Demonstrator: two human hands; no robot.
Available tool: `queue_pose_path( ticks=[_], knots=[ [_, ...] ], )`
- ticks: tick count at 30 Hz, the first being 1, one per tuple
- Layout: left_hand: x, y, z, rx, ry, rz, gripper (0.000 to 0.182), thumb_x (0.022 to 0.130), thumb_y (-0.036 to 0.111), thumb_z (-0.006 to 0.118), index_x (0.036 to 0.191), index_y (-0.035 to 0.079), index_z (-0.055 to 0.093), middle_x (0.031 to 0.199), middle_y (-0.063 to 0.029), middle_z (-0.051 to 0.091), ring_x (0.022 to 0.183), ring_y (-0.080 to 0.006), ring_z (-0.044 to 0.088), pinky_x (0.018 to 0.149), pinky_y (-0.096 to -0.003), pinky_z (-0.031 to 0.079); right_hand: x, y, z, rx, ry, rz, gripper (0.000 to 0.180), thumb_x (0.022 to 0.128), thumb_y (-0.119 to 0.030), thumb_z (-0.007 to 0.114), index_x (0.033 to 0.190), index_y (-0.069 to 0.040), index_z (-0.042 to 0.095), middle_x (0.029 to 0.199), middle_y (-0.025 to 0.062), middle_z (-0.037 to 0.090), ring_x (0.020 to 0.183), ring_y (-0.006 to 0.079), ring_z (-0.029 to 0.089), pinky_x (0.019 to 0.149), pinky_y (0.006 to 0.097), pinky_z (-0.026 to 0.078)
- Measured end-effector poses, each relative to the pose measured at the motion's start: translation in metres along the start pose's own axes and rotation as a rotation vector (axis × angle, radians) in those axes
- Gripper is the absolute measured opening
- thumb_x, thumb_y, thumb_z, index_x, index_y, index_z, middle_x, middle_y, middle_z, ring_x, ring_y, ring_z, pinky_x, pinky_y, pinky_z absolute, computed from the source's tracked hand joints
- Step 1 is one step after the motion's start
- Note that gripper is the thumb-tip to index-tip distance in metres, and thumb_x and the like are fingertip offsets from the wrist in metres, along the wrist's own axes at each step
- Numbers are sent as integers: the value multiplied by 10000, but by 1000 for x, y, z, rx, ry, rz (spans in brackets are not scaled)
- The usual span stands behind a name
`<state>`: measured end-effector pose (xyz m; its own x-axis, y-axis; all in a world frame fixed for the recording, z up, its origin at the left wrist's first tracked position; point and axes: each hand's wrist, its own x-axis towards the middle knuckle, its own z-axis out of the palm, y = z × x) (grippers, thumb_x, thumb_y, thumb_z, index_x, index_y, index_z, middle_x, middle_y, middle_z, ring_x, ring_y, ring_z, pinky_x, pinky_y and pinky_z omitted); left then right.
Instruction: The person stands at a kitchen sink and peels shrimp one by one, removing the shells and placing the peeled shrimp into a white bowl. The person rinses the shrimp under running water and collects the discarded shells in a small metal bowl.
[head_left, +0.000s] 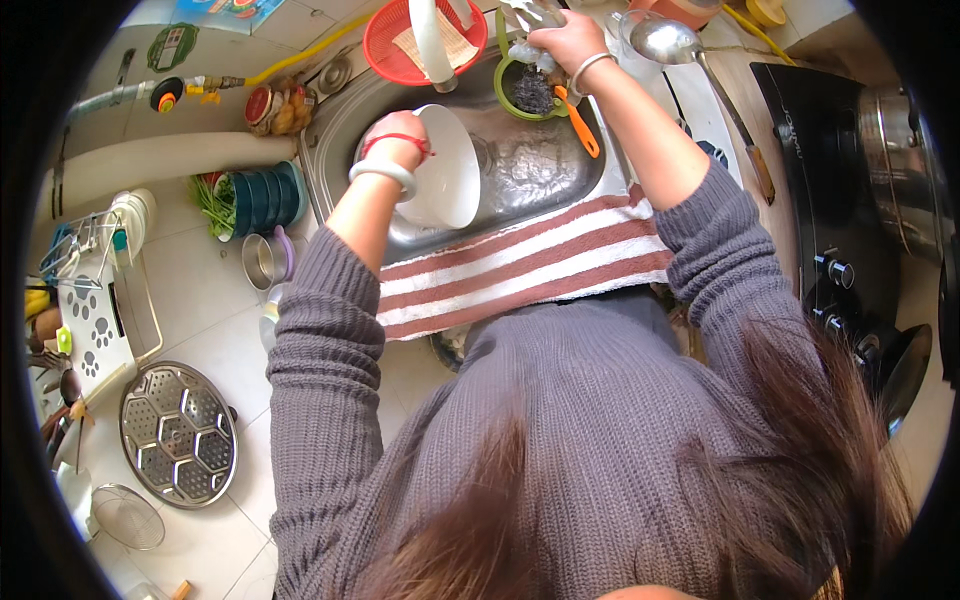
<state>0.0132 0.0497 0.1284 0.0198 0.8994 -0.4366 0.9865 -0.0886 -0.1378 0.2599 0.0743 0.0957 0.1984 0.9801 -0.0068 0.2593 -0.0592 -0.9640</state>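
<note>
My left hand (397, 136) grips a large white bowl (450, 169), which is tilted on its side in the stainless-steel sink (544, 176). A red cord and a pale bangle circle that wrist. At the sink's far right corner, my right hand (571, 41) is over a green strainer basket (504, 88). Beside its fingers is a crumpled translucent thing (527, 54); whether the fingers close on it is hard to see. The basket contains a dark steel-wool scrubber (532, 94), and an orange-handled tool (577, 124) leans out of it over the sink.
A faucet spout (429, 41) hangs above the sink, before a red plastic basket (382, 45). A striped towel (517, 262) covers the front edge. Rightward lie a long-handled ladle (724, 97) and black gas stove (825, 187). A steel steamer plate (178, 435) is at left.
</note>
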Motion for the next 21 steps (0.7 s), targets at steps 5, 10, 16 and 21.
queue_pose_path(
  ticks=[5, 10, 16, 21],
  knots=[
    [-20, -46, 25, -537, -166, -253, 396, 762, 16, 377, 1135, -52, 491, 830, -227, 625, 512, -294, 633, 399, -353, 499, -33, -8, 20, 448, -279, 189, 236, 727, -89, 651, 926, 10, 573, 832, 96, 644, 657, 150, 616, 432, 253, 487],
    [-52, -53, 66, -985, -10, -202, 444, 721, -35, 390, 1160, -16, 449, 1005, -225, 580, 729, -341, 648, 508, -386, 582, -69, 1, 63, 500, -331, 418, 201, 712, -78, 655, 876, -2, 568, 795, 94, 634, 623, 147, 606, 438, 260, 492],
    [-70, -49, 94, -1413, -89, -244, 491, 679, -53, 414, 1167, -12, 432, 906, -161, 592, 619, -256, 632, 418, -305, 533, -99, 24, 113, 18, -459, 440, 333, 700, -149, 696, 976, -3, 579, 842, 97, 630, 719, 198, 613, 687, 326, 499],
    [-81, -57, 114, -1554, -87, -214, 484, 672, -42, 418, 1156, -22, 422, 885, -146, 590, 618, -221, 627, 386, -274, 510, -121, -7, 64, -624, -203, -638, 447, 689, -230, 692, 1082, -56, 568, 990, 136, 611, 877, 338, 571, 849, 399, 439]
  ],
)
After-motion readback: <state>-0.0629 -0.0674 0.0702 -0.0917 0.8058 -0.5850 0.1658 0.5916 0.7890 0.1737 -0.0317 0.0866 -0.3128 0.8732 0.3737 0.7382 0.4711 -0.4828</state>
